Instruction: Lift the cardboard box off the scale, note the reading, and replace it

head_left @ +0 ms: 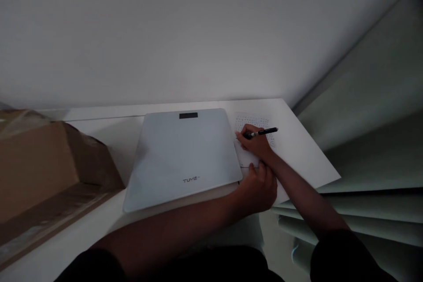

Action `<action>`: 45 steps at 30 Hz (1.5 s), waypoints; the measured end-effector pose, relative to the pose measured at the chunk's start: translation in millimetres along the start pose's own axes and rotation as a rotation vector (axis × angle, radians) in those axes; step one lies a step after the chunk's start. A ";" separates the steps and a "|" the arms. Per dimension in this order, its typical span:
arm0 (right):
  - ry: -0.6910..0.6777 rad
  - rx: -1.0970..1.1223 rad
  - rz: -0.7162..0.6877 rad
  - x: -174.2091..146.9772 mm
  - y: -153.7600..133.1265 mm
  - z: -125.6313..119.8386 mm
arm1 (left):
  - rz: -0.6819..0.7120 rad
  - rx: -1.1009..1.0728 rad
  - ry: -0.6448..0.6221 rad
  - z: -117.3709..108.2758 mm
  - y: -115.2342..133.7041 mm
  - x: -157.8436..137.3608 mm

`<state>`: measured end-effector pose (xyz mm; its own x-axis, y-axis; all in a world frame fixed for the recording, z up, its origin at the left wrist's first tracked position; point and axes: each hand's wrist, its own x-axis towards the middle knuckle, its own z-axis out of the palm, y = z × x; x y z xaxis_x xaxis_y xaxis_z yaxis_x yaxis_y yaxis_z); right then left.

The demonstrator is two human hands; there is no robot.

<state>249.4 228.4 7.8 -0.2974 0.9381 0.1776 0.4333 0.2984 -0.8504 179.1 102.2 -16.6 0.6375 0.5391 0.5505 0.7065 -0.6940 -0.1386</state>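
Observation:
A black pen (268, 131) is gripped in my right hand (256, 141), its tip end down by the left side of a sheet of paper (247, 158). Rows of small handwriting cover the upper part of this sheet, and my right hand hides some of them. At the sheet's lower edge my left hand (259, 187) is closed, with its curled fingertips holding the paper. Just left of both hands lies a flat white scale (188, 154) with a dark display (188, 115) at its far edge and lettering near its front.
A taped cardboard box (36, 163) stands on the white table (307, 154) at the left. A plain wall (185, 31) rises behind the table. Pale green curtains (370, 141) hang along the right side, close to the table's right edge.

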 end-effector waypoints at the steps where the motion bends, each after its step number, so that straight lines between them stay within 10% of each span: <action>1: -0.011 0.003 0.010 0.3 0.3 0.2 | 0.002 -0.002 -0.005 -0.2 0.0 -0.1; 45: -0.034 -0.060 0.006 3.4 6.7 2.1 | 0.041 -0.046 -0.147 -5.7 -2.2 3.5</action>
<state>249.6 233.2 1.6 -0.3228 0.9337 0.1548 0.4853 0.3036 -0.8199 178.1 103.0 -9.6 0.7057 0.5719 0.4183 0.6665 -0.7361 -0.1182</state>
